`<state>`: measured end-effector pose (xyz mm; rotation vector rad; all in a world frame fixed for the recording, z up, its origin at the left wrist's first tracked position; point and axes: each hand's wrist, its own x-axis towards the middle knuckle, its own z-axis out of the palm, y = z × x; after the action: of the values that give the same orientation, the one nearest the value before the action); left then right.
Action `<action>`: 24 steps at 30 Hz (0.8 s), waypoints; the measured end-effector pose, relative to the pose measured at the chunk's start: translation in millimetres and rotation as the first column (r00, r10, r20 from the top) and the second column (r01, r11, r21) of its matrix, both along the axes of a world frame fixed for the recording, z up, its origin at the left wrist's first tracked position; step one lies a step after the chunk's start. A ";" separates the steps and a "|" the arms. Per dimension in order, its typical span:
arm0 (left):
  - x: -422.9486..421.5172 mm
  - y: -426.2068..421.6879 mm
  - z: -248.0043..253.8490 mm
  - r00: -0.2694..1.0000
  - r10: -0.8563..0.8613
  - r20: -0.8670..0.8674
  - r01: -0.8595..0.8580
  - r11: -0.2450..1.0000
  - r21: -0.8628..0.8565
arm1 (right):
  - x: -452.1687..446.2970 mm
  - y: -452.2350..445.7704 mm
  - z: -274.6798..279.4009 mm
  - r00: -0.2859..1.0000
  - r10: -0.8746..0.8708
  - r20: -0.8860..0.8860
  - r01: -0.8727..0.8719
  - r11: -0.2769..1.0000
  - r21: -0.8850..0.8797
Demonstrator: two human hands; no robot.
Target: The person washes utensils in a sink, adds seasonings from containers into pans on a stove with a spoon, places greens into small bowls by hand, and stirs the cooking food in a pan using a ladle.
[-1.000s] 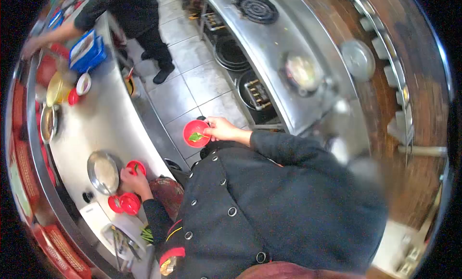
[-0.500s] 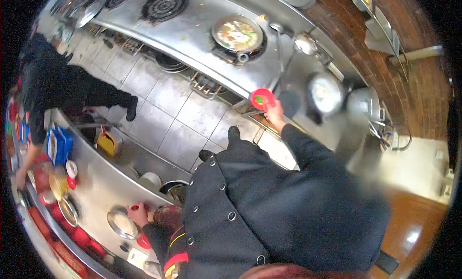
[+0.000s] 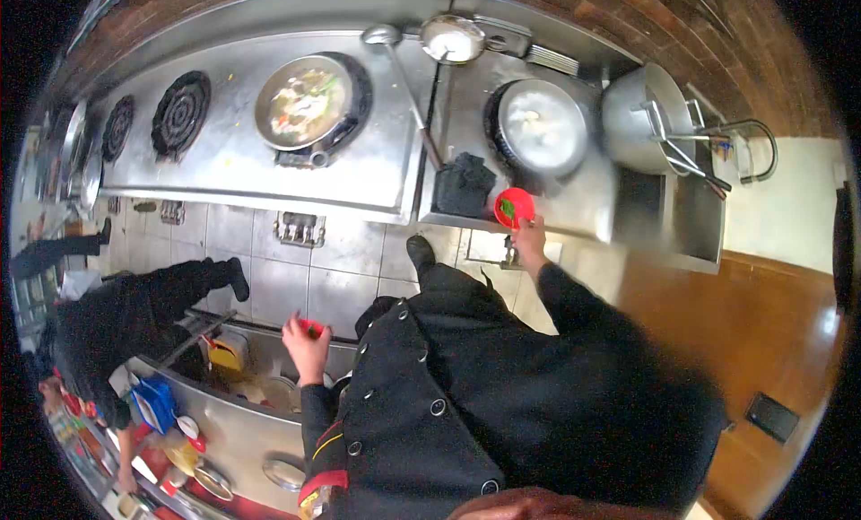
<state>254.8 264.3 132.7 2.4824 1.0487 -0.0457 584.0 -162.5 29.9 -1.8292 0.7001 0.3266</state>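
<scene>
My right hand point(image 3: 531, 244) grips the rim of a red bowl point(image 3: 525, 200) with chopped greens inside, held at the front edge of the stove. Beyond it sits a pot of whitish, steaming liquid point(image 3: 543, 125) on a burner. A folded black cloth point(image 3: 465, 183) lies just left of the bowl. My left hand point(image 3: 307, 351) is closed around a smaller red bowl point(image 3: 312, 328), out in front of my body above the floor side of the counter. Something dark and green shows in that bowl, too small to make out.
A pan of soup with vegetables point(image 3: 305, 103) stands on the left burner. A long ladle point(image 3: 404, 76) lies across the stove top. At right are a tall pot point(image 3: 641, 116) and a faucet point(image 3: 762, 152). A co-worker in black point(image 3: 108, 318) leans over the counter point(image 3: 251, 430) at left.
My body has turned toward the stove. My left hand has lifted the small red bowl off the counter area. The right hand's bowl is now near the steaming pot.
</scene>
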 end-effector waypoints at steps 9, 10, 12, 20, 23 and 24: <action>188.9 -37.9 10.6 0.899 -0.431 0.074 0.438 0.891 -0.119 | 8.4 -46.1 -21.2 0.993 -0.018 -0.116 0.045 0.971 0.233; 197.0 -37.3 9.3 0.872 -0.483 0.079 0.489 0.867 -0.092 | 6.8 -44.6 -24.7 0.995 0.010 -0.097 0.011 0.978 0.207; 213.1 -40.3 9.7 0.838 -0.540 0.081 0.545 0.836 -0.062 | 3.6 -33.0 -4.7 0.998 0.034 -0.044 -0.026 0.985 0.171; 282.6 -66.0 20.5 0.735 -0.677 -0.041 0.675 0.736 -0.050 | 3.5 58.2 48.0 0.952 0.266 0.154 -0.279 0.957 0.076; 298.9 -67.8 12.3 0.670 -0.743 -0.001 0.743 0.670 0.004 | 18.1 122.8 30.3 0.903 0.416 0.108 -0.426 0.901 0.087; 302.3 -68.5 8.4 0.628 -0.778 -0.034 0.778 0.628 0.006 | 23.2 144.0 19.6 0.887 0.443 0.128 -0.453 0.889 0.064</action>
<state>557.1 195.8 141.2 2.7598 -0.1182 -0.3371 607.2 -18.5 49.5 -1.8919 0.1708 0.5468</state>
